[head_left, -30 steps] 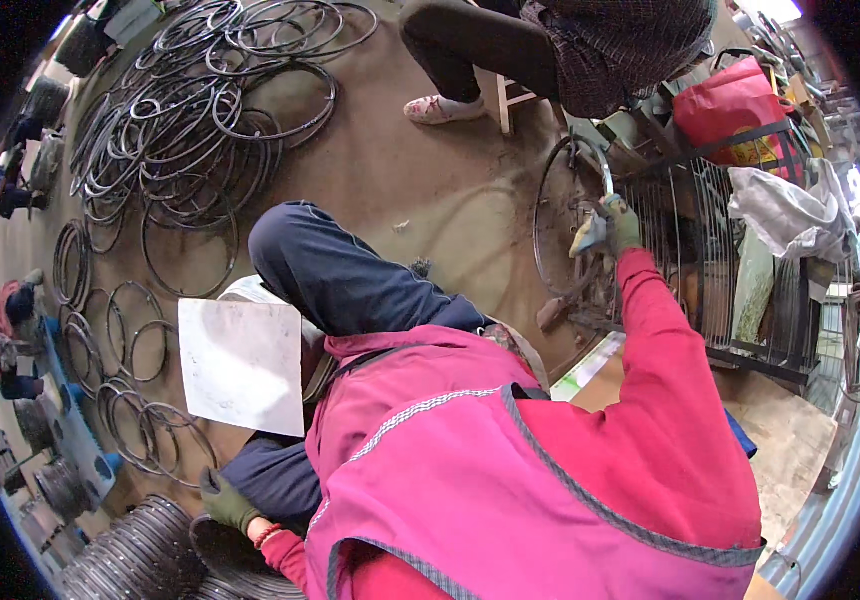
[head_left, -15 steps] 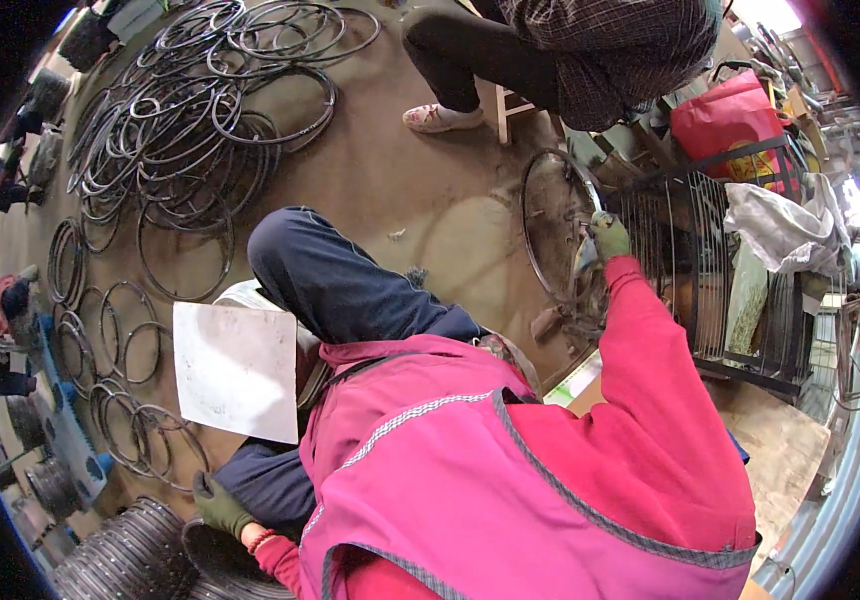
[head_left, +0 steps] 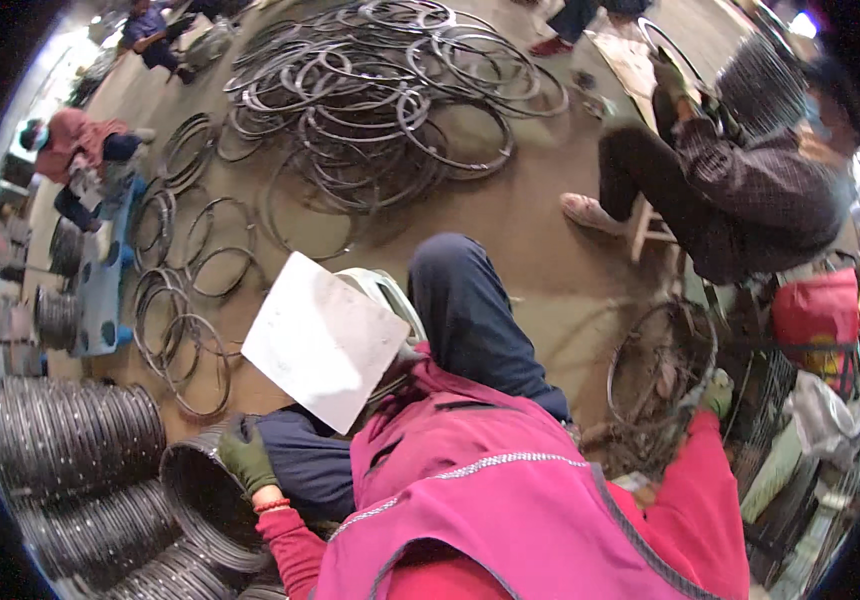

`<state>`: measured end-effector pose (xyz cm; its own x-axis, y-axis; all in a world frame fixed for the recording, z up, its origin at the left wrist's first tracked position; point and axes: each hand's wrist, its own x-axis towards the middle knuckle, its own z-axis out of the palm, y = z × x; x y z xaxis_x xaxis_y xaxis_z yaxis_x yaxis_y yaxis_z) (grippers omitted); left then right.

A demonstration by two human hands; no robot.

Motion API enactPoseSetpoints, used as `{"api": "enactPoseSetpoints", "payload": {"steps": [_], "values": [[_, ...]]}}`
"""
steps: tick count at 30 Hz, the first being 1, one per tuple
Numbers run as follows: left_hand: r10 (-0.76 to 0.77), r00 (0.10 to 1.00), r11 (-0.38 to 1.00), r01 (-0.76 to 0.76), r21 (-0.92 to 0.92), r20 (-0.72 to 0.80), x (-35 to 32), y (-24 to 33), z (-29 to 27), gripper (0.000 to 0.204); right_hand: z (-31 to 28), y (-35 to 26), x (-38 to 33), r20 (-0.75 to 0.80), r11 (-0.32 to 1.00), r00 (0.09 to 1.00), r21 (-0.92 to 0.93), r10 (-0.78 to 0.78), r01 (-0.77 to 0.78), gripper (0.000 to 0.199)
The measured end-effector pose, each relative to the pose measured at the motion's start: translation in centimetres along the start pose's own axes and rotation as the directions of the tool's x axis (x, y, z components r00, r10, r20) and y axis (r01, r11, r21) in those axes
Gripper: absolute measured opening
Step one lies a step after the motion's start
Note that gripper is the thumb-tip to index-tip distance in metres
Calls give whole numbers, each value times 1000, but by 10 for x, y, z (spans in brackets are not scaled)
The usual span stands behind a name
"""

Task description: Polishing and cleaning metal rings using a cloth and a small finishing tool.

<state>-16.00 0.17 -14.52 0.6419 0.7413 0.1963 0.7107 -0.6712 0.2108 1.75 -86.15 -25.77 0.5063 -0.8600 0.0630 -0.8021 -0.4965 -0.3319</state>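
Observation:
My left hand [head_left: 247, 458], in a green work glove, is beside my bent left leg. It is at the upper edge of a nested stack of dark metal hoops [head_left: 185, 485]; whether its fingers grip a hoop is unclear. Off to the right, my right hand [head_left: 716, 395], gloved in the same green, is closed beside an upright thin hoop [head_left: 614, 375]. What its fingers hold cannot be made out. A white sheet [head_left: 322, 340] covers part of my lap near my left knee.
A large heap of loose hoops [head_left: 380, 110] covers the floor ahead. More stacked hoops [head_left: 75, 435] stand at left, near a blue pallet [head_left: 110, 290]. A co-worker [head_left: 750, 190] sits at the right, near a red bag [head_left: 815, 310]. Another person [head_left: 85, 150] crouches far left.
The view has swung right and back, so the heap, the co-worker and the left-hand stacks show more fully. My right hand sits lower, near the hoop; my left hand remains by the stack.

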Motion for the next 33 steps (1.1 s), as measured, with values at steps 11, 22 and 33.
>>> {"api": "enactPoseSetpoints", "payload": {"steps": [11, 22, 33], "values": [[0, 994, 878, 52, -476, 110, 38, 29, 37, 27, 47, -186, -66, 486, 811, 650, 314, -584, 495, 61], [330, 928, 944, -327, -44, 173, 99, 138, 189, 60, 215, -406, -264, 721, 719, 224, 505, -655, 477, 49], [194, 907, 981, -186, -57, 375, 102, 129, 232, 62, 467, -632, -388, 734, 705, 159, 679, -660, -205, 28]]}}
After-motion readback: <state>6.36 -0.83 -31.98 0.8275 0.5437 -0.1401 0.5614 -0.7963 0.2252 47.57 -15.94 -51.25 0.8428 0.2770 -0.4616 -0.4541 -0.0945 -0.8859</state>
